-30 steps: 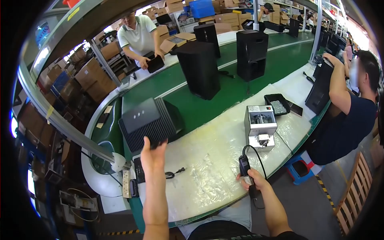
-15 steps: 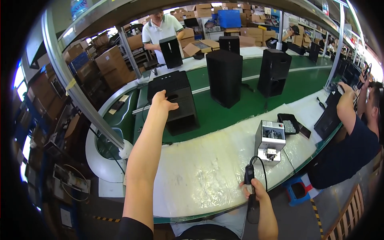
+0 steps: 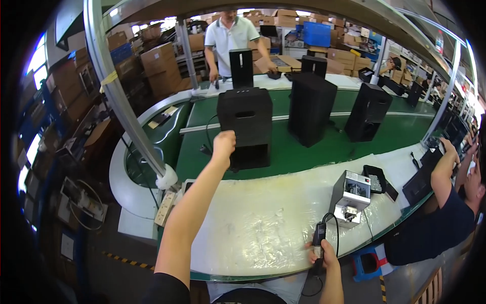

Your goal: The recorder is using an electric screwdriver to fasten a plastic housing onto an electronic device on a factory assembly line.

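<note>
My right hand [image 3: 326, 253] is wrapped round a black electric screwdriver [image 3: 319, 234] above the table's near edge; its cable loops up and over. My left hand [image 3: 224, 147] reaches far forward, fingers curled closed, at the left edge of a black speaker cabinet [image 3: 245, 124]. Whether those fingers hold anything is hidden. That cabinet stands upright on the green conveyor [image 3: 197, 164], with a handle slot near its top and a dark opening low down. A black cable [image 3: 207, 144] hangs on its left side.
A metal screw feeder [image 3: 350, 192] and a black tray of screws [image 3: 374, 178] stand on the plastic-covered table [image 3: 243, 218]. More cabinets [image 3: 311, 109] [image 3: 368, 111] stand along the conveyor. A co-worker [image 3: 230, 40] stands across; another [image 3: 438, 218] sits right. A metal post [image 3: 114, 91] rises left.
The view has shifted left. My left hand has come off the cabinet's handle area and closed, lower at its left edge. The cabinet now shows its front squarely. The right hand keeps the screwdriver.
</note>
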`<state>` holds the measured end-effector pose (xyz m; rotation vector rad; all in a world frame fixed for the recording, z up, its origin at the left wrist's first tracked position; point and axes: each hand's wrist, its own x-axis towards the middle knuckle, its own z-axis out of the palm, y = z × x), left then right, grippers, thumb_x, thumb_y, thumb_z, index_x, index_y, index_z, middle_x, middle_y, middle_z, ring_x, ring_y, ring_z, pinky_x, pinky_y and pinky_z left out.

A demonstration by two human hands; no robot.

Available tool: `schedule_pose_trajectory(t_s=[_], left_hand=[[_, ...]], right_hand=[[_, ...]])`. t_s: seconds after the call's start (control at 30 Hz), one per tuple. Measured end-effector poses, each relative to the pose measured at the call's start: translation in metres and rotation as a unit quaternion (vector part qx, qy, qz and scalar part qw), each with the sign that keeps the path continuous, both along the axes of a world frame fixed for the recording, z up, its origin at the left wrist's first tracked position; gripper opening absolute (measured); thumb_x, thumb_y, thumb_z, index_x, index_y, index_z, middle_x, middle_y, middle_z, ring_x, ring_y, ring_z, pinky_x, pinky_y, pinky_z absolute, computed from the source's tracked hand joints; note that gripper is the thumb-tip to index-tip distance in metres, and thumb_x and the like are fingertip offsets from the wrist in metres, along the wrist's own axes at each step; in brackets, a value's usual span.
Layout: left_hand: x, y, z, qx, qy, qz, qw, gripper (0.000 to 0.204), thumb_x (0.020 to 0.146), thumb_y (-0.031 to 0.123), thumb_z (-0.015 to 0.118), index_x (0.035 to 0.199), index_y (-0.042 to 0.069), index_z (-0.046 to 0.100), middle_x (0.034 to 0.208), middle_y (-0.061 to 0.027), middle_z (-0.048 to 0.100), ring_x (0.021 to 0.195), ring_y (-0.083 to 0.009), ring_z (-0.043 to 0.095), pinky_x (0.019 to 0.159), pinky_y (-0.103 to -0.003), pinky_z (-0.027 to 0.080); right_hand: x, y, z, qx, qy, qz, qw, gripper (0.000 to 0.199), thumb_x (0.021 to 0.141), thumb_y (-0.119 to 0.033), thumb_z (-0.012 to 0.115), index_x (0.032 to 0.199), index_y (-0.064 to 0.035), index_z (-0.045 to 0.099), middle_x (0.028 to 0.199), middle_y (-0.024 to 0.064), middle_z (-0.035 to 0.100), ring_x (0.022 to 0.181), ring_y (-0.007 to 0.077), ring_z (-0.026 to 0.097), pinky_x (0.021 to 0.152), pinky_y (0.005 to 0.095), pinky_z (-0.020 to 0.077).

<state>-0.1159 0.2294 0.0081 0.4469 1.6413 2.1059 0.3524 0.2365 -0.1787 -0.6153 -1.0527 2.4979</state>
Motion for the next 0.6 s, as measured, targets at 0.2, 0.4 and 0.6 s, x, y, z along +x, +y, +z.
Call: schedule_pose_trajectory(t_s=[0.2,0.4,0.6], left_hand=[[-0.014,-0.065,-0.104,-0.178,0.04,-0.03,0.983,0.019,0.085,0.015,0.056,0.096,0.0,0.062,0.08,-0.0063,0.063,0.066,-0.0139,0.06,0.055,-0.025,0.046],[-0.032,-0.052,-0.135,-0.246,0.132,0.063,0.958,0.029,0.085,0.021,0.061,0.103,-0.001,0.058,0.08,-0.0105,0.066,0.064,-0.0171,0.064,0.053,-0.031,0.05],[-0.06,-0.031,-0.159,-0.19,0.086,0.005,0.978,0.038,0.084,0.022,0.062,0.111,-0.003,0.053,0.088,-0.0166,0.066,0.082,-0.0266,0.068,0.066,-0.038,0.053]], right_hand=[[0.003,0.004,-0.017,-0.053,0.046,0.002,0.998,0.054,0.091,-0.046,0.056,0.132,-0.0125,0.044,0.104,0.0193,0.06,0.053,0.0209,0.052,0.046,0.0361,0.044],[0.0,0.003,-0.017,-0.022,0.012,-0.005,1.0,0.056,0.092,-0.047,0.054,0.135,-0.0134,0.043,0.104,0.019,0.06,0.053,0.0204,0.051,0.045,0.036,0.0437],[-0.008,0.003,-0.014,-0.01,-0.016,-0.034,0.999,0.053,0.093,-0.047,0.051,0.134,-0.0132,0.044,0.102,0.0188,0.061,0.052,0.0202,0.05,0.045,0.0357,0.0428]])
